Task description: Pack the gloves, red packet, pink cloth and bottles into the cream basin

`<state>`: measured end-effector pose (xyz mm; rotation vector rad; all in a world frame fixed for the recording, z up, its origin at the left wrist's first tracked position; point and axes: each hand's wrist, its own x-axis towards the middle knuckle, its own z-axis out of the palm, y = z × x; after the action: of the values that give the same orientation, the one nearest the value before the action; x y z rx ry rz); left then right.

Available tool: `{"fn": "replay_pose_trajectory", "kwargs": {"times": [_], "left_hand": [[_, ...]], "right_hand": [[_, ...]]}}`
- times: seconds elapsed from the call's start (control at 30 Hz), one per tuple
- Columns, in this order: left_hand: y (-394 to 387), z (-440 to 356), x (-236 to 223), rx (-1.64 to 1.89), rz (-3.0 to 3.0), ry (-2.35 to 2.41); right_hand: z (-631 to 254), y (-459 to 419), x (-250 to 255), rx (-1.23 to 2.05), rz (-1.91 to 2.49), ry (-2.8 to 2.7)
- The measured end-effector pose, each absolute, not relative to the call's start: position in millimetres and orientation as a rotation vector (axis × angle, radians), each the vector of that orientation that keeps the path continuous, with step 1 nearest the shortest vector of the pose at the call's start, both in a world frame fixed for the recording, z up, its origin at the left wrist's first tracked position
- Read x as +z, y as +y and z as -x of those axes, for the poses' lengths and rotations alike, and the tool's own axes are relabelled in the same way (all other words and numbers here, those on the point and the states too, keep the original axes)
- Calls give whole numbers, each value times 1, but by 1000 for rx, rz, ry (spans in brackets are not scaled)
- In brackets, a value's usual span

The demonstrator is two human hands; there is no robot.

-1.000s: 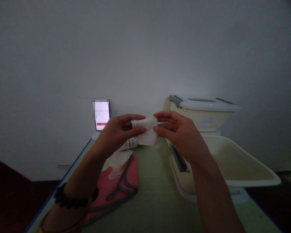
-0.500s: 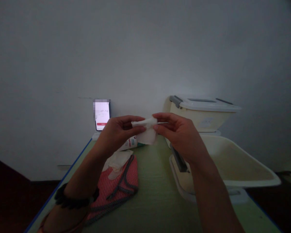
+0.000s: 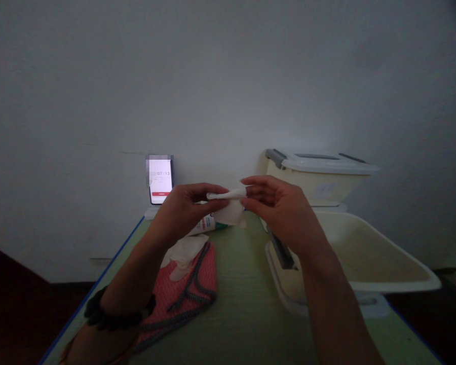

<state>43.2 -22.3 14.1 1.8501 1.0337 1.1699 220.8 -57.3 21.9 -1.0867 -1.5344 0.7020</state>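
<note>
Between my two hands, above the table, is a thin white sheet [image 3: 231, 212], soft like a disposable glove or tissue. Its upper edge is rolled into a narrow tube and the lower part hangs loose. My left hand [image 3: 188, 205] pinches the left end with thumb and fingers. At the right end, my right hand [image 3: 277, 205] holds the roll, thumb below and fingertips above and behind it. A similar limp whitish piece [image 3: 184, 253] with rounded lobes lies on a pink knitted cloth [image 3: 197, 284] with grey trim, below my left hand.
A lit phone [image 3: 160, 182] stands against the wall at the left. A white and green tube [image 3: 207, 224] lies behind the hands. On the right are a lidded cream box [image 3: 315, 187] and an open cream bin [image 3: 387, 253]. The green table [image 3: 243, 304] has blue edges.
The upper edge of the white sheet is now rolled tighter and straighter. My right fingers have shifted slightly, and the hands stay in nearly the same place.
</note>
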Motion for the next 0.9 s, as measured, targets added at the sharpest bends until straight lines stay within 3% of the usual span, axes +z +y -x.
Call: {"fn": "replay_pose_trajectory", "kwargs": {"times": [0.2,0.37,0.6,0.9], "left_hand": [[-16,-41,10,1258,-1957,1006],[-23,-42,15,1085,-1714,844],[-27,-43,16,1084,-1572,771],[-27,-40,15,936,-1631,782]], "right_hand": [[-225,-56,20,660,1105,-1591],[-229,-56,18,570,1177,-1735],[-226,-59,21,846,1067,-1726],[-221,-60,23,834,1104,-1575]]}}
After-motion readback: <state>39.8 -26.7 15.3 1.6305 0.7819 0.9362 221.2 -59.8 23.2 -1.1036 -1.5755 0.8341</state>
